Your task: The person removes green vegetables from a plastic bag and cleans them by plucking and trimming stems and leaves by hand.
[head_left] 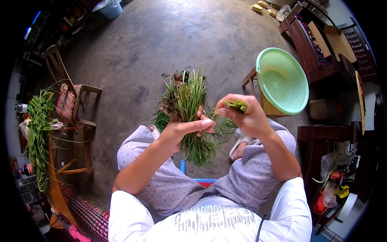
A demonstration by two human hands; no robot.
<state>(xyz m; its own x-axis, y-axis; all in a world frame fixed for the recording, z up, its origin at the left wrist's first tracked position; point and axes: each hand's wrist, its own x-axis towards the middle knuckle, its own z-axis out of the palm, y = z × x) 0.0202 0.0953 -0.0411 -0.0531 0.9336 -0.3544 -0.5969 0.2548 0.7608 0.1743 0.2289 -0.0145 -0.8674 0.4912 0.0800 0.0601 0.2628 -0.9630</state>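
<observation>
My left hand [179, 131] is closed around a thick bunch of long-stemmed greens [191, 94], held upright between my knees with its leafy ends hanging low. My right hand [252, 117], closed beside it, grips a few green stems [236, 105] whose ends stick out of the fist. The thumb and fingers of both hands are close together at the bunch's right side. Brown withered leaves [166, 105] show at the bunch's left. More greens [162, 121] lie low behind my left hand, partly hidden by it.
At the right, a light green plastic colander [296, 94] sits on a wooden stool [270, 108]. Leafy greens [40, 137] lie along a wooden surface at the left, near a wooden chair [66, 101]. A blue bucket [109, 10] stands far back; dark wooden furniture [322, 141] lines the right.
</observation>
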